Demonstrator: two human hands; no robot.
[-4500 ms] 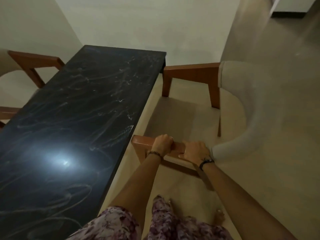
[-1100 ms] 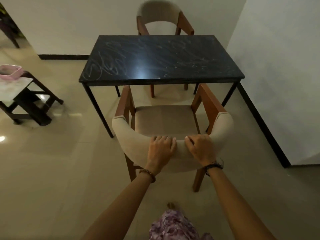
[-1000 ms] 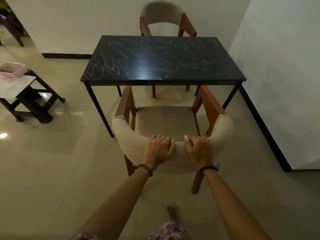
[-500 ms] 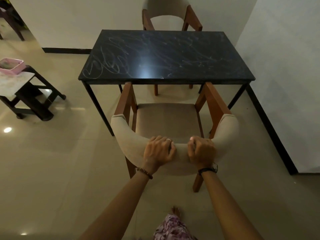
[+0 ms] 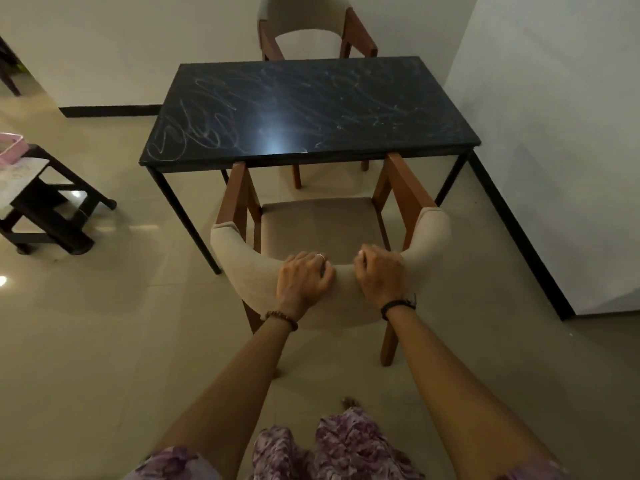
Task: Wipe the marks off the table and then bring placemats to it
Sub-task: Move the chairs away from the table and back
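The long black shiny table (image 5: pixel 308 109) is covered in white scribble marks (image 5: pixel 194 133), so no wiping is done. Just in front of it, the left hand (image 5: pixel 304 282) and right hand (image 5: pixel 381 275) grip the beige padded chair (image 5: pixel 242 268). No placemats show.

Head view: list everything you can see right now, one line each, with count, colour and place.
table: 1, black top with pale scribbles, centre
near chair: 1, beige pad, brown wood, pulled out at the table's near side
far chair: 1, beige and brown, behind the table
side stand: 1, dark, left edge
pink tray: 1, on the stand, partly cut off
left hand: 1, grips the near chair's backrest
right hand: 1, grips the same backrest
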